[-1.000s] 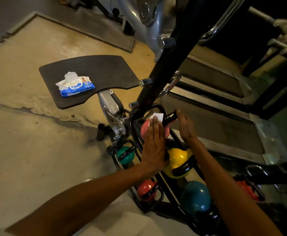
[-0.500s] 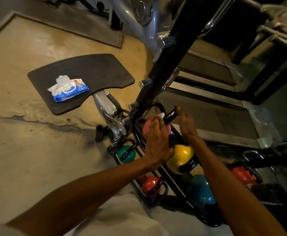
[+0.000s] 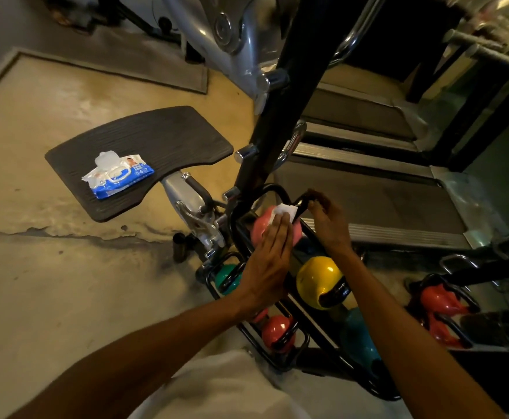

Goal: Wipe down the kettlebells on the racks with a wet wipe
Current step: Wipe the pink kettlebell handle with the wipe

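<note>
A pink kettlebell (image 3: 262,223) sits at the top of the black rack (image 3: 238,219). My left hand (image 3: 269,261) lies flat on it, straight fingers pressing a white wet wipe (image 3: 285,211) against its top. My right hand (image 3: 327,220) grips the kettlebell's black handle (image 3: 300,207) from the right. Lower on the rack sit a yellow kettlebell (image 3: 315,279), a green one (image 3: 227,276), a red one (image 3: 275,331) and a teal one (image 3: 360,340).
A blue pack of wet wipes (image 3: 117,175) lies on a dark ribbed platform (image 3: 168,137) to the left. A black post (image 3: 289,77) rises over the rack. A treadmill (image 3: 368,189) lies behind it. More red kettlebells (image 3: 440,300) sit at the right.
My left hand has flattened and slid the wipe up onto the pink kettlebell's top. My right hand stays on the handle. The view has shifted slightly.
</note>
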Tool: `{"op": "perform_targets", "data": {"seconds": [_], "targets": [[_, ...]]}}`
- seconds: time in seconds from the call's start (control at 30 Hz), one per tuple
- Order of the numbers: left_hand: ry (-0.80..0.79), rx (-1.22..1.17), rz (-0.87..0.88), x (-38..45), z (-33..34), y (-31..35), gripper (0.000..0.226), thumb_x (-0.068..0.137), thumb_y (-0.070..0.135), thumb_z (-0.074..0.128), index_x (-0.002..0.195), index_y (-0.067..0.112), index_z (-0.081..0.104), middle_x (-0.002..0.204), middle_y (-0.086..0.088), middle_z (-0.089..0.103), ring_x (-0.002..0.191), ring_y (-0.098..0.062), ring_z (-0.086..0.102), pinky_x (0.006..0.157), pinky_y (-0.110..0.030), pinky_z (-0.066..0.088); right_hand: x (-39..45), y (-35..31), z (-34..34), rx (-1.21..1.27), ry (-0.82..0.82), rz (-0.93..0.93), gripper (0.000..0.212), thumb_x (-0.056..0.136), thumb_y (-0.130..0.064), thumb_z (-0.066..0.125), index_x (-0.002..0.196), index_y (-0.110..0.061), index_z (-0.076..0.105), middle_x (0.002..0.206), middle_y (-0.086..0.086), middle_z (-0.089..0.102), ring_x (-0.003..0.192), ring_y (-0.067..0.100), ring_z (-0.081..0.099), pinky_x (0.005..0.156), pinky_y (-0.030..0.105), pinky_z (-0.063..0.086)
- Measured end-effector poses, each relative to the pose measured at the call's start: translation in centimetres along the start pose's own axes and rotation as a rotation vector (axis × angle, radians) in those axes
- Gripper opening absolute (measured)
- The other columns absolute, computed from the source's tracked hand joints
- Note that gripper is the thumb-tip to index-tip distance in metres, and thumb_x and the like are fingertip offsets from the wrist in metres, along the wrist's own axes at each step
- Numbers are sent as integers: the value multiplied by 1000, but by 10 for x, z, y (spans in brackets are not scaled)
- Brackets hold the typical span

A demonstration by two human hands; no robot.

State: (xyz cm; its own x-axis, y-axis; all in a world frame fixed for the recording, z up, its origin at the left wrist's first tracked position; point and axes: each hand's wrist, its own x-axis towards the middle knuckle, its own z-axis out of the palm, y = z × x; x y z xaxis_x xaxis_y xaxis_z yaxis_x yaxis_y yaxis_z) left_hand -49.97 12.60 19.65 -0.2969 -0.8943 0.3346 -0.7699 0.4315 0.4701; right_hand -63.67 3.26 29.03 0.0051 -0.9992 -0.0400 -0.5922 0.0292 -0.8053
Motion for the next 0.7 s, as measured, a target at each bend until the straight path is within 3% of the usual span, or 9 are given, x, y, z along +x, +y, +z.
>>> {"op": "perform_targets", "data": {"seconds": [0.1, 0.17, 0.23, 0.37, 0.47, 0.6, 0.7], "targets": [[18, 80, 90, -1, -3, -11, 111, 87, 21, 73, 165, 0, -3, 173, -22, -9, 161, -38, -7, 128, -59, 17, -22, 4, 2, -45, 130, -163, 27, 100, -9, 62, 118, -27, 70, 123, 0, 67, 113, 12, 64, 95, 30, 55], [-19, 132, 137, 8, -7, -17, 102, 93, 18, 67, 165, 0, -3, 173, -22, -9, 161, -37, -9, 128, -59, 19, -34, 4, 5, -61, 160, -196, 23, 98, -9, 67, 117, -20, 73, 118, 0, 69, 105, 5, 66, 89, 21, 56], [-67, 184, 169, 12, -12, -22, 94, 97, 19, 60, 165, -1, -3, 173, -22, -9, 161, -35, -11, 129, -57, 17, -44, -3, 11, -3, 167, -100, 20, 100, -12, 65, 117, -18, 75, 114, -5, 72, 101, -2, 66, 87, 15, 56], [-155, 346, 268, -1, -21, -34, 118, 82, 25, 74, 164, 2, -7, 172, -23, -11, 160, -35, -14, 128, -52, -1, -58, -13, 23, 195, 146, 133, 22, 103, -14, 58, 110, -22, 77, 104, -6, 75, 101, 7, 71, 93, 35, 61], [-209, 414, 345, 5, -28, -40, 117, 80, 31, 78, 165, 3, 2, 172, -24, -6, 160, -35, -17, 126, -49, -9, -64, -21, 27, 263, 144, 213, 24, 104, -18, 54, 105, -21, 78, 99, -2, 75, 98, 14, 71, 92, 43, 61], [-166, 242, 416, 18, -45, -54, 100, 85, 18, 76, 163, 7, 14, 171, -19, 16, 162, -33, 5, 130, -51, 13, -55, -31, 25, 398, 105, 362, 21, 100, -24, 58, 93, -14, 75, 98, 13, 74, 100, 30, 70, 94, 52, 57], [-42, 115, 365, 38, -61, -62, 65, 99, 16, 53, 160, 4, 33, 168, -19, 27, 160, -32, 16, 130, -49, 21, -46, -37, 21, 625, 58, 480, 23, 102, -28, 55, 101, -13, 73, 116, 25, 71, 102, 32, 67, 89, 44, 53]]}}
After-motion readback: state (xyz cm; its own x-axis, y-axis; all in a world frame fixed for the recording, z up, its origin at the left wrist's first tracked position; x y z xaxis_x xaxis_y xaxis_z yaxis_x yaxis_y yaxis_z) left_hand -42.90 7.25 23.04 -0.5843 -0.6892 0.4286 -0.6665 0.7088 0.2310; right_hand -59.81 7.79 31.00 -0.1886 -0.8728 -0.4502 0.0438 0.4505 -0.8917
